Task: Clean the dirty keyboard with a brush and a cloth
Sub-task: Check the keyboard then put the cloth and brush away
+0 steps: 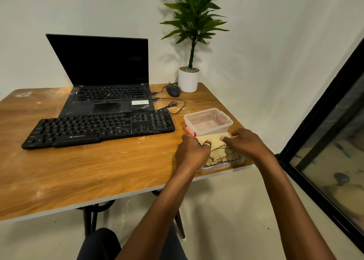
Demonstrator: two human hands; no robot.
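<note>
Pinching the wavy-edged yellow cloth (217,144) with curled fingers (208,141), the left hand (192,151) and right hand (246,144) have the long black keyboard (98,129) at ten o'clock, stretched nine to three, nearer the left hand.

Ringed left grip (192,151); dark trousers (98,244)

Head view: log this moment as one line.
left hand: holds beige zigzag-edged cloth | right hand: holds it too | black plastic keyboard: untouched

An office corner: laptop (106,78), mouse (173,90) and potted plant (192,33) on a wooden desk (78,171).
</note>
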